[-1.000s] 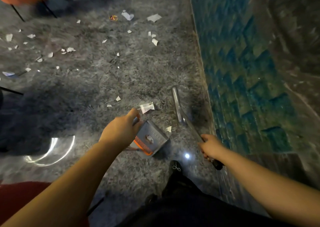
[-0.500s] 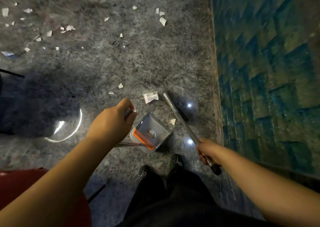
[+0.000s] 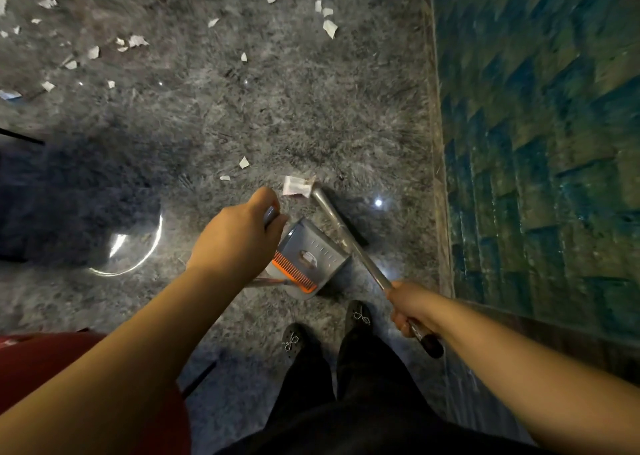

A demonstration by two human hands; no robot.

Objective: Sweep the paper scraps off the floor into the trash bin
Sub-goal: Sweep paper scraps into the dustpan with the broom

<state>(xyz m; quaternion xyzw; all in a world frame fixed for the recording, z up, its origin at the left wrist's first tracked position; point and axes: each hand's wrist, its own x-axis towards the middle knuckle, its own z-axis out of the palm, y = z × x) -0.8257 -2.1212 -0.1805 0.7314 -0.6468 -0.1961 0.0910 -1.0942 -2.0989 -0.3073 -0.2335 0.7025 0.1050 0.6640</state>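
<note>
My left hand (image 3: pixel 239 238) grips the handle of a grey dustpan (image 3: pixel 323 252) with orange comb teeth, which stands on the floor before my feet. My right hand (image 3: pixel 410 307) grips a broom's metal handle (image 3: pixel 346 234) near its black end. The handle slants up-left across the dustpan's right side, and its lower end touches a large crumpled paper scrap (image 3: pixel 296 187). Two small scraps (image 3: pixel 244 162) lie just beyond it. Several more scraps (image 3: pixel 329 28) are scattered farther off and to the upper left (image 3: pixel 93 52). No trash bin is in view.
A blue-green tiled wall (image 3: pixel 540 142) with a baseboard runs along the right. A red seat (image 3: pixel 52 361) sits at lower left, and a thin black leg (image 3: pixel 20 137) reaches in from the left. My black shoes (image 3: pixel 358 317) stand behind the dustpan on glossy grey floor.
The view has tipped down and forward. The broom's lower end swung left, from near the wall to the large scrap. The dustpan stayed in my left hand.
</note>
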